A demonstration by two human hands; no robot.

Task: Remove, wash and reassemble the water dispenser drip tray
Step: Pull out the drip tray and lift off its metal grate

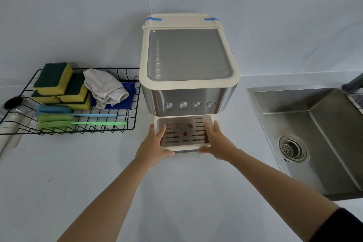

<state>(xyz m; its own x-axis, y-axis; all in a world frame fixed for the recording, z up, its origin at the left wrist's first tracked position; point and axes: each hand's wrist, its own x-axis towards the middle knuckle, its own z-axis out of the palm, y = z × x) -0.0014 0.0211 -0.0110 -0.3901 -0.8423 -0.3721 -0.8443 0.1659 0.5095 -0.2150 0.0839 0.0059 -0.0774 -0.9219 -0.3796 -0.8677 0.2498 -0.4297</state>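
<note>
"At the foot of the water dispenser (188, 55), on the worktop (176, 192), sits the drip tray (186, 146), in its slot under the buttons. How is it held?"

"From both sides. The left hand (155, 144) lays its fingers over the left rim with the thumb at the front edge, and the right hand (218, 143) mirrors it. Each grip is pinching the tray, not spread."

"And to get it out well?"

"I'd draw it straight toward the body, level, both hands at one pace. The slotted grate (176, 139) is stained brown, and a red float (185, 134) stands in it. Whether water lies beneath I cannot tell, so tilting risks a spill."

"Where does it go then?"

"Probably the steel sink (318, 124), on the right. Only a strainer (292, 148) shows in it, at the drain."

"And the washing things?"

"In the wire rack (78, 132) on the left. Yellow-and-green sponges (53, 76) are stacked at the back, a pale cloth (106, 88) lies over a blue cloth (130, 94), and two long-handled brushes (98, 123), one blue and one green, lie in front."
</note>
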